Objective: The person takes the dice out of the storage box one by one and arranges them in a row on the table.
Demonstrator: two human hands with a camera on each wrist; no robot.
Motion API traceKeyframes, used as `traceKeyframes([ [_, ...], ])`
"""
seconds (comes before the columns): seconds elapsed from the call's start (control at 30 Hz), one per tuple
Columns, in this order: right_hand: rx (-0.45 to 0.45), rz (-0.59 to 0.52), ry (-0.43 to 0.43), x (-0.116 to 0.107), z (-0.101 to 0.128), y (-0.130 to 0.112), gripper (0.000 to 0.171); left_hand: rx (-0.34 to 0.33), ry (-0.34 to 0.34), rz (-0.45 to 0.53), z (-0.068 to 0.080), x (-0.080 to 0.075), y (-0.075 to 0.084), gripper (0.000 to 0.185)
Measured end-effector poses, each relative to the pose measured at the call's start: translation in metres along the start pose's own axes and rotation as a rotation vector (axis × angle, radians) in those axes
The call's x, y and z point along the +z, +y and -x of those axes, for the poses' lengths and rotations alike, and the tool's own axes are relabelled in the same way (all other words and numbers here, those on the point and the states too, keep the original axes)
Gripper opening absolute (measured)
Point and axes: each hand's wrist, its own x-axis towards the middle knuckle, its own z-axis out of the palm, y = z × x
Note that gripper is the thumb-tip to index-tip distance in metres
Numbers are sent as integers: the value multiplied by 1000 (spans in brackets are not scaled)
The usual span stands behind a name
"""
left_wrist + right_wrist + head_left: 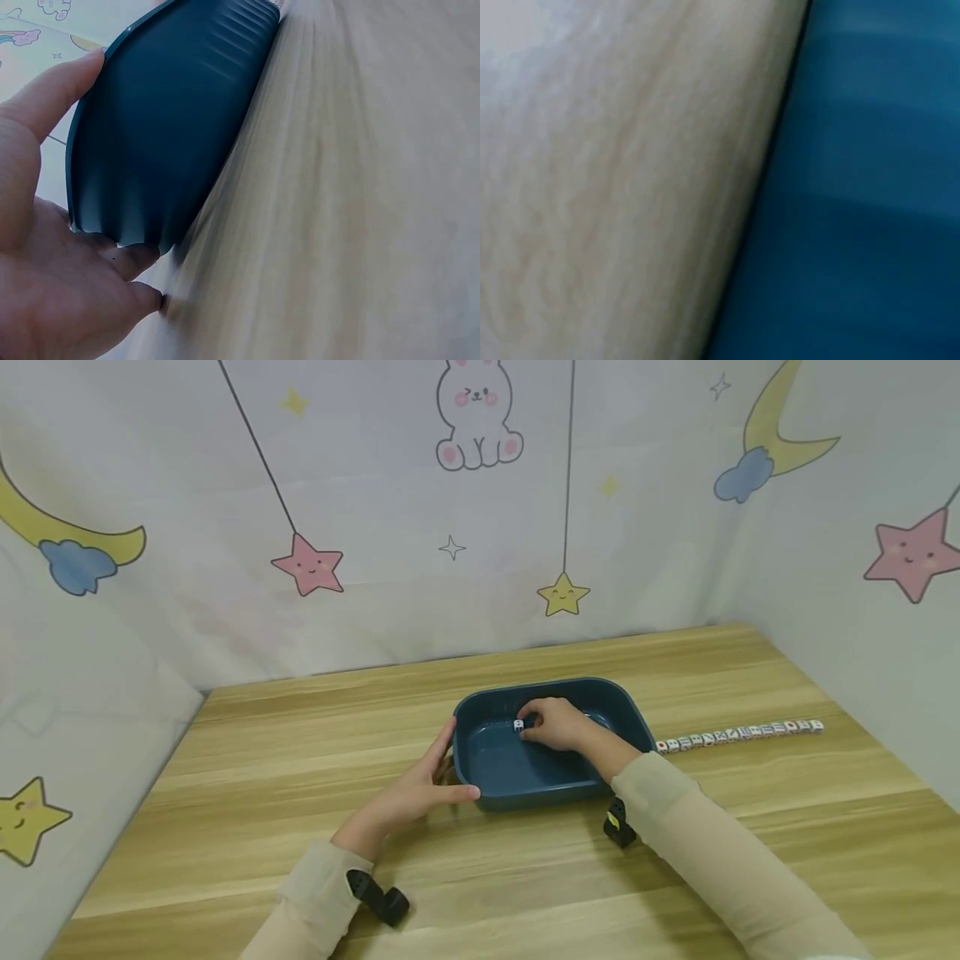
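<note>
A dark blue rectangular basin stands on the wooden table. My left hand grips its near left corner, thumb on the front rim and fingers along the left wall. In the left wrist view the thumb lies on the rim, with the other fingertips partly hidden at the basin's end wall. My right hand reaches inside the basin, pinching a white die between thumb and index finger. The right wrist view shows the ribbed outside of the basin close up, without the hand.
A row of several white dice runs rightward across the wooden table from the basin's right side. A cloth backdrop with stars, moons and a rabbit encloses the table's back and sides. Black wrist cameras sit on both sleeves.
</note>
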Motion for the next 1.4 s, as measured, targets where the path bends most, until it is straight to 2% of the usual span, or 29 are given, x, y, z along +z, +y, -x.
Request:
traceKeyframes([
  [0.23,4,-14,9,2,-1,-2,31,24,-7,-13,-1,-2,-1,107],
  [0.43,-29,21,33,2,-1,-2,22,30,-11,-8,-1,-2,0,106],
  [0.73,-62,-1,60,-12,11,-3,26,28,-12,-10,-1,-2,0,107],
  [1.0,-190,-19,113,-41,41,10,26,12,1,-8,-2,0,-4,109],
  [1.2,-199,7,182,-64,63,31,23,7,3,-13,-1,-2,-6,109],
  [1.4,-181,29,209,-88,93,53,26,1,4,-33,-1,0,-4,109],
])
